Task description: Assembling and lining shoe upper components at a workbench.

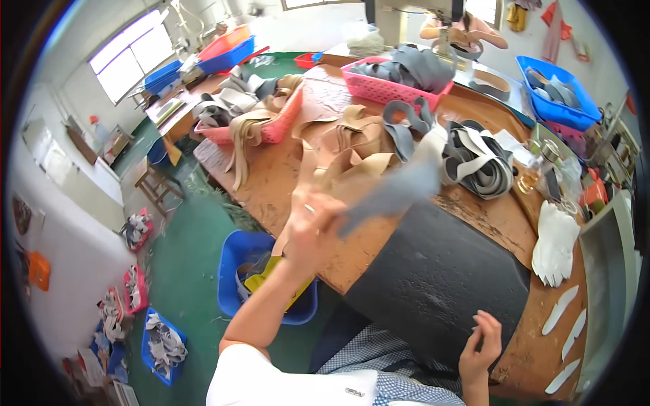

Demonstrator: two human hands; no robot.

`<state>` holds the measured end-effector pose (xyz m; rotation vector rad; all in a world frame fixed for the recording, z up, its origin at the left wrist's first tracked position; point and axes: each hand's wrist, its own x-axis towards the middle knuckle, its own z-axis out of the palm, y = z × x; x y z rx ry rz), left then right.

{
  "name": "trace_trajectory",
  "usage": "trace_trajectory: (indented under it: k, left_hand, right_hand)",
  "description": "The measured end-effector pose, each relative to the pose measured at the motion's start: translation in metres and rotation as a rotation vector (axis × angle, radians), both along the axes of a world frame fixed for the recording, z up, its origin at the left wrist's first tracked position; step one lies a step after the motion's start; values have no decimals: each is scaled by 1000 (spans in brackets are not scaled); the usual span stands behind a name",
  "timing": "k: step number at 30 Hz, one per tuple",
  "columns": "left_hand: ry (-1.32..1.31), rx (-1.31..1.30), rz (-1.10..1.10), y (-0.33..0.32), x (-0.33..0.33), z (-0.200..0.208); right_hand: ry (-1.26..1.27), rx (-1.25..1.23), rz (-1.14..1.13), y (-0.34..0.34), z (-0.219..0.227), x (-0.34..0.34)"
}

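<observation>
Raised over the left side of the workbench, my left hand is closed on a flat grey piece of material, smeared by motion; its exact kind I cannot make out. A ring shows on one finger. My right hand rests low at the near right edge of a black mat, fingers loosely bent and apart, with nothing visible in them. Beyond the grey piece lie a heap of beige strips, some looped grey strips and a coil of grey and white strips.
A pink basket and a salmon basket hold strips. White sole-shaped pieces lie right of the mat, near a white stack. A blue bin stands left below the bench. Another person sits at a machine beyond.
</observation>
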<state>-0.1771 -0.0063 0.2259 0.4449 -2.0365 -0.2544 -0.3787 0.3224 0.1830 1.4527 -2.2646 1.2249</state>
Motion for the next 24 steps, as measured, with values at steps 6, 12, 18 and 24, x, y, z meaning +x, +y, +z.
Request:
trace_trajectory:
  k: [6, 12, 18, 24]
  left_hand:
    - [-245, -238, 481, -85, 80, 2]
    - [-678, -82, 571, -143, 138, -96]
    - [-650, -128, 534, -127, 126, -83]
    - [-358, -60, 558, -82, 27, -31]
  right_hand:
    - [46, 185, 93, -8, -28, 19]
    - [86, 189, 80, -13, -27, 12]
    - [136, 195, 112, -13, -31, 7]
    - [179, 192, 92, -11, -32, 11]
